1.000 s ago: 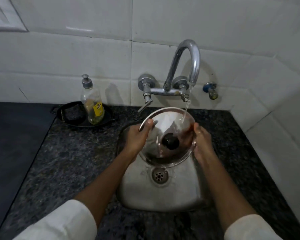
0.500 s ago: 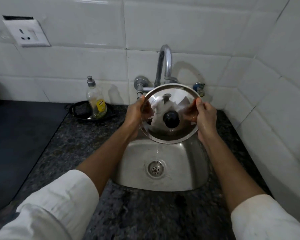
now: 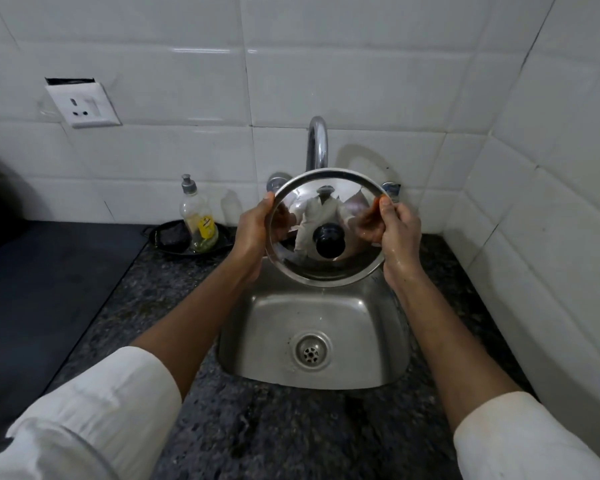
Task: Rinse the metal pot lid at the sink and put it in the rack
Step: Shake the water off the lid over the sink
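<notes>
The round metal pot lid [image 3: 340, 271] with a black knob at its centre is held upright above the far end of the steel sink [image 3: 271, 341], its shiny top facing me. My left hand [image 3: 253, 237] grips its left rim and my right hand [image 3: 395, 233], wet, grips its right rim. The curved tap [image 3: 317, 143] rises right behind the lid; its lower part is hidden by the lid. No rack is in view.
A soap bottle [image 3: 198, 220] stands in a black dish [image 3: 174, 237] left of the sink on the speckled granite counter [image 3: 291, 427]. A wall socket [image 3: 84, 105] sits on the white tiles. A tiled side wall closes in on the right.
The lid has been lifted from low in the sink under the tap's stream and tipped upright in front of the tap. Both hands kept their grip on its rim.
</notes>
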